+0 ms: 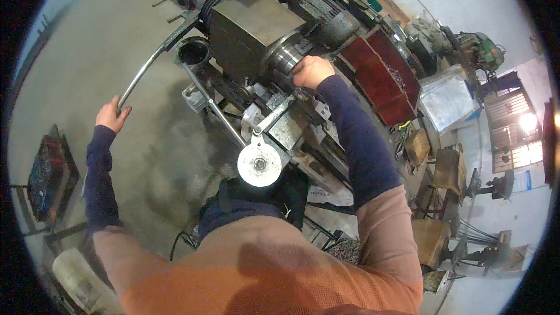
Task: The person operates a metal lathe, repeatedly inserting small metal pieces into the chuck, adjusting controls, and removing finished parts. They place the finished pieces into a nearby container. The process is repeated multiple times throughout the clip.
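Observation:
A lathe-like machine with a grey metal housing [256, 17] stands in front of me. My left hand [111, 115] is wrapped round the end of a long curved metal lever [143, 76] that runs up to the machine's left side. At the front of the spindle, my right hand [313, 72] reaches to the shiny round chuck [286, 57]. Its fingers are bent together at the chuck's face, and what they hold, if anything, is hidden. Nearer me are a white round handwheel [259, 164] and a second straight lever [216, 108].
A dark motor [326, 14] sits behind the spindle. Right of it is a red-brown tray [379, 76] with metal bits, then a silvery sheet-covered box [448, 99]. A dark slab-like object [51, 169] stands at far left. Wooden boxes [417, 147] line the right side.

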### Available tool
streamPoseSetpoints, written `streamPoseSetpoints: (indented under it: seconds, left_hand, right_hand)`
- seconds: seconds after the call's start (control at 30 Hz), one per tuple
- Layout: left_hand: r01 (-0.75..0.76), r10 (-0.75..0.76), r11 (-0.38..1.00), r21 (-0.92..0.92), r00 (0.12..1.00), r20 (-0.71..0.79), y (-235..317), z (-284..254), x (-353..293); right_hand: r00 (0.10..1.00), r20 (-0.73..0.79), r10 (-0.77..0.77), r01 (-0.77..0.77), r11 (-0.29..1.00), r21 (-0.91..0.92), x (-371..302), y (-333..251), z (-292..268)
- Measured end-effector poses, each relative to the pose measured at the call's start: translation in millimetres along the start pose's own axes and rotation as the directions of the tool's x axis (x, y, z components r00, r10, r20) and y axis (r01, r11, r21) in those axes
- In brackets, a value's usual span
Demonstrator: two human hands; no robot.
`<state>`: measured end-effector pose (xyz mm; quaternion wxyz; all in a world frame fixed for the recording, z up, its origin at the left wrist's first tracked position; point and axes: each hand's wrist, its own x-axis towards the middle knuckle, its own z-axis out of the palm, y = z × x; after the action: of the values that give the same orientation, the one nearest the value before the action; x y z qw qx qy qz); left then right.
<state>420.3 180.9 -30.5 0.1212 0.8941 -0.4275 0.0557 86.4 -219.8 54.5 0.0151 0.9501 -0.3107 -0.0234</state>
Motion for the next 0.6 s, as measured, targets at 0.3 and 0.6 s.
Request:
streamPoseSetpoints:
  seconds: [0.3, 0.6]
  left_hand:
    - [0.068, -0.142, 0.891, 0.448, 0.981, 0.133, -22, -2, 73]
    - [0.202, -0.265, 0.836, 0.510, 0.963, 0.052, -125, 5, 173]
  right_hand:
    - [1.000, -0.007, 0.002, -0.001, 0.993, 0.121, -10, -3, -10]
    - [0.996, -0.067, -0.051, 0.056, 0.996, 0.069, -6, -7, -10]
